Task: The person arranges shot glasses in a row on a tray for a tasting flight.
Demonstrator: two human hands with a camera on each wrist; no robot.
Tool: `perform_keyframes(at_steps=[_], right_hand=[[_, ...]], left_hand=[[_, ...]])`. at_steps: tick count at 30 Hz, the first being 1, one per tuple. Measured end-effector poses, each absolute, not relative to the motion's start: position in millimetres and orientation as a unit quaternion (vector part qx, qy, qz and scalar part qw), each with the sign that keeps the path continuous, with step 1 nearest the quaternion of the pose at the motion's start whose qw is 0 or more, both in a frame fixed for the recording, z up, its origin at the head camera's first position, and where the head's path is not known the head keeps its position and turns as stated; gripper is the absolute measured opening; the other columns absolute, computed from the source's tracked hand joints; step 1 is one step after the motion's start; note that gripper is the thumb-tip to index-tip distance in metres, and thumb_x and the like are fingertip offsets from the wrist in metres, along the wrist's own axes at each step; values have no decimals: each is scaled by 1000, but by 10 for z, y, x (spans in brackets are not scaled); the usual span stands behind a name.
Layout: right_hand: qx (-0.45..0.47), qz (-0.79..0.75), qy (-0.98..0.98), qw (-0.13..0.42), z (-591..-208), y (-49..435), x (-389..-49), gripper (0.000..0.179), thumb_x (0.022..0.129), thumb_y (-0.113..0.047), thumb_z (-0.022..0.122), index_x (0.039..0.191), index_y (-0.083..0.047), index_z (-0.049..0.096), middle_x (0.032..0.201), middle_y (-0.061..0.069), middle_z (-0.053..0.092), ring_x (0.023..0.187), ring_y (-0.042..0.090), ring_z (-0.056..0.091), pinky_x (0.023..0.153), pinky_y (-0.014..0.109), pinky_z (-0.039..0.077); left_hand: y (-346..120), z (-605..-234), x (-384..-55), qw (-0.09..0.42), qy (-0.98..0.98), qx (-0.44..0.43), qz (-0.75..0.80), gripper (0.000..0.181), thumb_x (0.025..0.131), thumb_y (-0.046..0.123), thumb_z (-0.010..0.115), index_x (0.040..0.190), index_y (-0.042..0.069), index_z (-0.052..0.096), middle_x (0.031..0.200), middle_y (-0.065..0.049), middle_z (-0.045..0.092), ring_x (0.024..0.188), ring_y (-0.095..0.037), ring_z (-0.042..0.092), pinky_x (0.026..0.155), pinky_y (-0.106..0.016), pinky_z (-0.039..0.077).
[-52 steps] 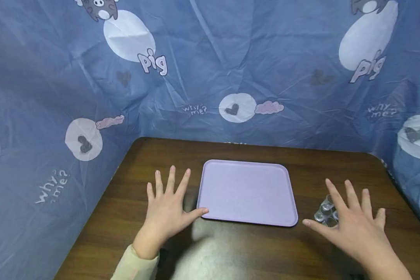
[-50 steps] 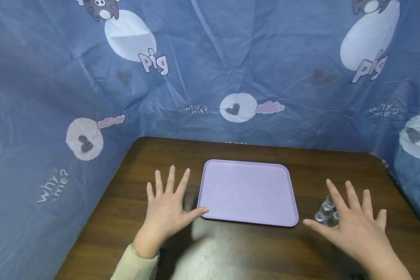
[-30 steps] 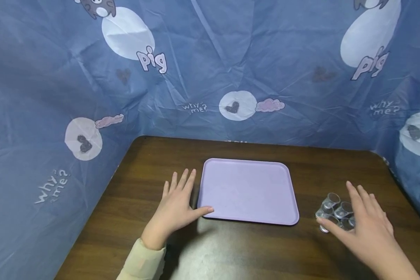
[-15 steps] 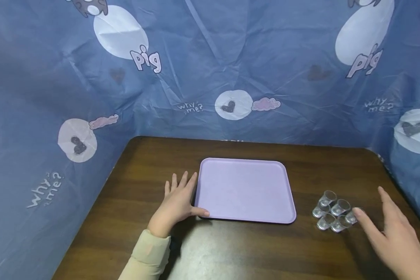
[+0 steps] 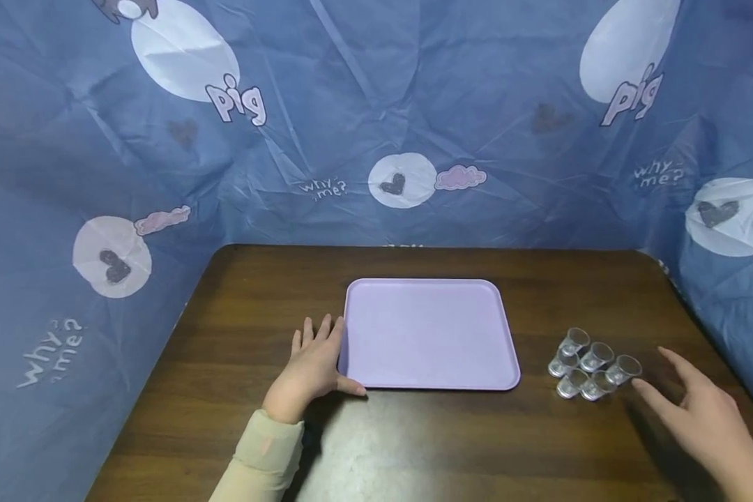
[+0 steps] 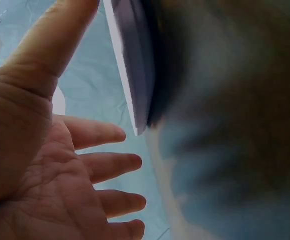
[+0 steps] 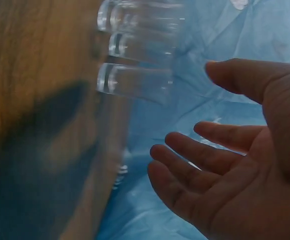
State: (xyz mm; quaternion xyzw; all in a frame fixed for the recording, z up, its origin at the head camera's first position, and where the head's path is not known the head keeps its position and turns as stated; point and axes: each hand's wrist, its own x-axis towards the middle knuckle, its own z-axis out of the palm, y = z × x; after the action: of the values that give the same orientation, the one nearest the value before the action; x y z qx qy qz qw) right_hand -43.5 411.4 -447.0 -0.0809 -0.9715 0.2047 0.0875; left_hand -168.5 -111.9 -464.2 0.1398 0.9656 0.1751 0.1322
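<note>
A lilac rectangular tray lies flat on the table. My left hand is at its left edge, thumb by the near left corner and fingers stretched along the side. The left wrist view shows the tray's edge close to the thumb, the palm holding nothing. Several small clear shot glasses stand upright in a tight cluster right of the tray. My right hand hovers just right of them, thumb and fingers apart. In the right wrist view, the nearest glass stands apart from the thumb.
The dark wooden table has rounded far corners. A blue printed cloth hangs behind it and along both sides. A strip of bare wood separates the tray from the glasses.
My right hand has moved right from above the glasses, uncovering them. My left hand has drawn its spread fingers closer together and come up beside the tray. The head view has shifted slightly.
</note>
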Motion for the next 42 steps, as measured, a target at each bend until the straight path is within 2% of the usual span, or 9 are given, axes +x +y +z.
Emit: perform_keyframes(at_steps=[1, 5, 6, 9, 13, 24, 31, 38, 42], right_hand=[[-78, 209, -971, 86, -4497, 4126, -453, 72, 95, -30, 73, 143, 13, 42, 103, 40, 62, 65, 41, 61, 64, 59, 47], [-76, 241, -964, 81, -4588, 4152, -524, 72, 90, -28, 80, 137, 16, 47, 117, 41, 60, 97, 55, 64, 78, 68, 43], [-76, 249, -962, 83, -4609, 4159, -535, 72, 88, -27, 82, 136, 16, 49, 117, 38, 62, 96, 47, 67, 80, 67, 42], [-77, 270, -957, 78, -4654, 4180, -574, 71, 85, -28, 85, 133, 14, 53, 116, 32, 66, 85, 14, 69, 81, 43, 48], [-80, 293, -951, 58, -4699, 4193, -618, 67, 85, -26, 85, 131, 14, 56, 112, 31, 68, 74, -11, 58, 62, 13, 41], [-89, 268, -955, 93, -4800, 4109, -654, 47, 85, -18, 84, 115, 13, 65, 95, 23, 73, 67, -10, 55, 66, 26, 39], [-89, 261, -955, 114, -4802, 4097, -699, 37, 84, -19, 85, 107, 7, 71, 92, 20, 74, 70, 4, 61, 59, 26, 41], [-106, 268, -951, 109, -4794, 4107, -671, 37, 84, -23, 85, 104, 6, 74, 91, 18, 75, 66, -10, 53, 58, 20, 41], [-130, 266, -950, 103, -4746, 4120, -652, 38, 84, -27, 86, 101, 5, 75, 90, 18, 74, 65, -10, 52, 56, 20, 41]], left_hand=[[-1118, -4650, -1688, 131, 966, 139, 174, 135, 58, 55, 96, 160, 2, 25, 161, -31, 20, 145, -58, 3, 114, -67, 6], [-1111, -4681, -1695, 128, 967, 144, 167, 130, 58, 56, 95, 159, 5, 32, 162, -28, 22, 144, -60, 4, 113, -69, 8], [-1105, -4683, -1695, 128, 967, 145, 166, 129, 58, 56, 95, 159, 5, 33, 162, -27, 23, 144, -60, 5, 113, -69, 8], [-1090, -4684, -1693, 126, 968, 144, 162, 129, 59, 57, 94, 158, 3, 33, 162, -23, 26, 144, -61, 7, 112, -70, 9], [-1096, -4692, -1692, 128, 969, 138, 161, 132, 58, 57, 94, 160, 3, 29, 162, -22, 26, 144, -61, 6, 113, -70, 8], [-1124, -4678, -1689, 136, 969, 134, 160, 130, 59, 57, 94, 160, 5, 30, 162, -27, 21, 145, -59, 3, 113, -70, 4], [-1143, -4684, -1692, 139, 969, 130, 158, 132, 57, 58, 94, 161, 8, 30, 163, -30, 15, 146, -58, 1, 112, -70, 1], [-1155, -4697, -1693, 138, 970, 128, 154, 130, 58, 59, 93, 161, 10, 31, 163, -31, 13, 146, -57, 0, 113, -69, 0], [-1160, -4684, -1690, 140, 969, 126, 158, 129, 59, 58, 94, 161, 10, 30, 163, -31, 12, 146, -56, -2, 113, -69, -1]])
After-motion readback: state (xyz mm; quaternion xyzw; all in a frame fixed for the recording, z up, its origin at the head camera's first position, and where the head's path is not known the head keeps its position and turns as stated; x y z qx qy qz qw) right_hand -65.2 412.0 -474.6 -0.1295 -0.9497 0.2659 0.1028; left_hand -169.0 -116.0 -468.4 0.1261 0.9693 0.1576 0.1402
